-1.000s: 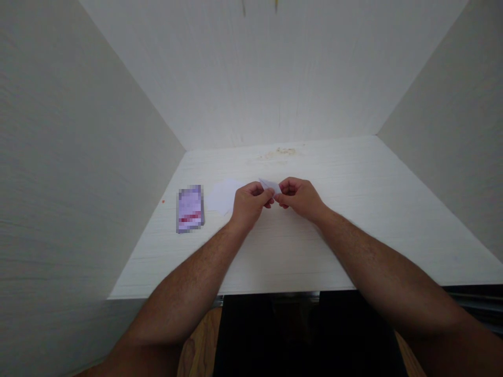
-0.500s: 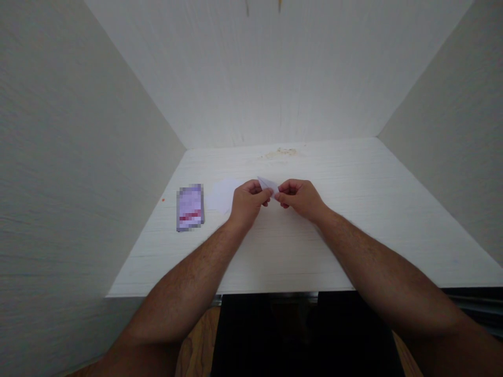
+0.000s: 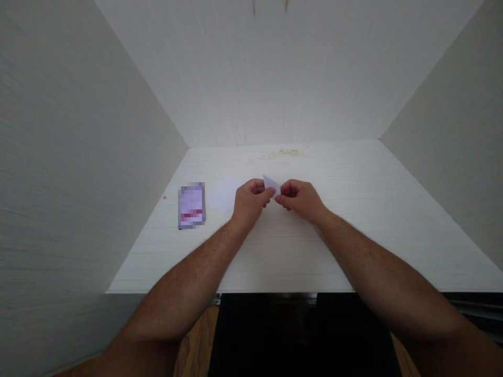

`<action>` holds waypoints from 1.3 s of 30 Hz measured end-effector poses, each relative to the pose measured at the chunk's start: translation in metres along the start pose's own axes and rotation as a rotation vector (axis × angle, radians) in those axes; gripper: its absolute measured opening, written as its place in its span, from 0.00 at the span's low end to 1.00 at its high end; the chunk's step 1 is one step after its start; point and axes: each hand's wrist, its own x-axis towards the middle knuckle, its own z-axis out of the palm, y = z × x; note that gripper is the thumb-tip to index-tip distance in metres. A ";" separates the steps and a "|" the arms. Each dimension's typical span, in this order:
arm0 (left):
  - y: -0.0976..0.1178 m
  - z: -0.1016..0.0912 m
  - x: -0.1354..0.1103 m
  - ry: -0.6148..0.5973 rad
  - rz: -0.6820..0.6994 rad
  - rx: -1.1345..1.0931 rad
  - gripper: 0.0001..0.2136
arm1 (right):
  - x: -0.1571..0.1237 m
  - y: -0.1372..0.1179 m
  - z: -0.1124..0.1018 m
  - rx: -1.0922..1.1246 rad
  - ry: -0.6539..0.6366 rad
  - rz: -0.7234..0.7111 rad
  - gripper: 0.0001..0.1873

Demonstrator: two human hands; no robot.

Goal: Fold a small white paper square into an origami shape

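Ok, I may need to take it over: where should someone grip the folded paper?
Pinch the folded paper by its pointed tip, probably from the far side: that tip juts free, while the left hand and right hand hold it nearer the wearer.

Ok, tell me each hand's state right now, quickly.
Left hand: closed, pinching a small piece of white paper between thumb and fingers.
Right hand: closed, pinching the same paper at its right edge.

Small folded white paper (image 3: 273, 185): between your left hand (image 3: 250, 200) and right hand (image 3: 299, 196) | flat white paper sheets (image 3: 222, 193): at its 9 o'clock, on your white flat-topped table (image 3: 288, 254) | purple rectangular item (image 3: 192, 204): farther toward 9 o'clock, near the sheets
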 end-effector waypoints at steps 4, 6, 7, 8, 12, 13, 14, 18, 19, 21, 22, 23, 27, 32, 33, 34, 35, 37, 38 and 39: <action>0.000 -0.001 -0.002 -0.047 0.034 0.138 0.10 | -0.001 -0.005 -0.001 0.090 0.016 -0.007 0.12; -0.002 -0.001 -0.003 -0.086 0.061 0.200 0.11 | 0.000 -0.005 -0.002 0.101 0.024 -0.014 0.12; -0.002 -0.001 -0.003 -0.099 0.072 0.221 0.12 | 0.000 -0.005 -0.002 0.102 0.024 -0.017 0.11; -0.003 -0.001 -0.002 -0.104 0.077 0.229 0.12 | 0.000 -0.005 -0.003 0.105 0.023 -0.019 0.11; -0.004 -0.001 -0.001 -0.084 0.064 0.163 0.13 | 0.001 -0.004 -0.002 0.181 0.034 0.020 0.14; -0.003 -0.001 -0.001 -0.075 0.061 0.146 0.14 | 0.000 -0.005 -0.002 0.208 0.041 0.036 0.14; -0.003 -0.001 -0.001 -0.066 0.063 0.135 0.14 | 0.000 -0.005 -0.001 0.232 0.046 0.049 0.15; -0.001 0.000 -0.001 -0.065 0.067 0.119 0.14 | 0.000 -0.006 -0.001 0.290 0.064 0.062 0.15; 0.000 0.001 -0.001 -0.074 0.064 0.109 0.14 | 0.000 -0.005 -0.001 0.288 0.065 0.059 0.14; 0.000 0.001 -0.001 -0.083 0.053 0.086 0.14 | 0.000 -0.005 -0.002 0.263 0.062 0.047 0.13; 0.000 0.001 -0.001 -0.082 0.047 0.082 0.13 | 0.000 -0.004 -0.002 0.244 0.060 0.039 0.13; 0.000 0.001 -0.001 -0.076 0.042 0.086 0.12 | 0.000 -0.004 -0.002 0.228 0.060 0.032 0.12; 0.000 0.001 -0.002 -0.075 0.028 0.142 0.09 | -0.001 -0.007 -0.001 0.212 0.102 0.010 0.11; 0.001 0.001 -0.003 -0.108 0.052 0.193 0.08 | -0.001 -0.013 0.000 0.244 0.115 0.007 0.11; 0.001 0.001 -0.004 -0.110 0.055 0.206 0.07 | -0.001 -0.014 0.000 0.242 0.105 0.010 0.11; 0.002 0.001 -0.004 -0.109 0.060 0.222 0.07 | -0.002 -0.014 0.000 0.234 0.095 0.008 0.11; 0.002 0.001 -0.005 -0.111 0.067 0.240 0.06 | -0.002 -0.015 0.000 0.222 0.086 0.004 0.12; 0.003 0.001 -0.006 -0.110 0.091 0.287 0.05 | -0.003 -0.015 0.000 0.186 0.076 -0.007 0.13; 0.003 0.001 -0.006 -0.106 0.107 0.315 0.05 | -0.004 -0.015 -0.001 0.166 0.075 -0.012 0.13; 0.003 0.001 -0.007 -0.102 0.124 0.343 0.05 | -0.004 -0.014 -0.001 0.148 0.077 -0.015 0.13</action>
